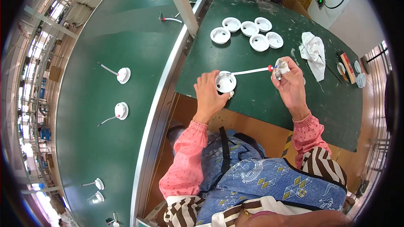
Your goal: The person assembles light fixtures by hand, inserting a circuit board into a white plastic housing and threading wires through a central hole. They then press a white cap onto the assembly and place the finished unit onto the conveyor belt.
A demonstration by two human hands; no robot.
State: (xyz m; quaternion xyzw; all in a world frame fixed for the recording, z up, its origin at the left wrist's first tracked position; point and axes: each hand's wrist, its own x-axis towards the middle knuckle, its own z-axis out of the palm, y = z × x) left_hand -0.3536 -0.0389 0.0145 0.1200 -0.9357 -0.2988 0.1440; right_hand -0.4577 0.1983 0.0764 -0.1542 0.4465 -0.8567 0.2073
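Note:
My left hand grips a round white plastic cup by its rim, over the near left part of the green table. A white cable runs from this cup across to my right hand. Near the right fingers the cable carries a red collar and thin blue wire. My right hand is closed around the cable's end, with pale wrapping on some fingertips; the exact grip there is hard to make out. Beyond both hands, several matching white cups stand on the table.
A crumpled white cloth lies to the right, with a red-and-tan block and small white discs farther over. On the left, a green conveyor belt bears several cabled white pieces. A pale post rises between belt and table.

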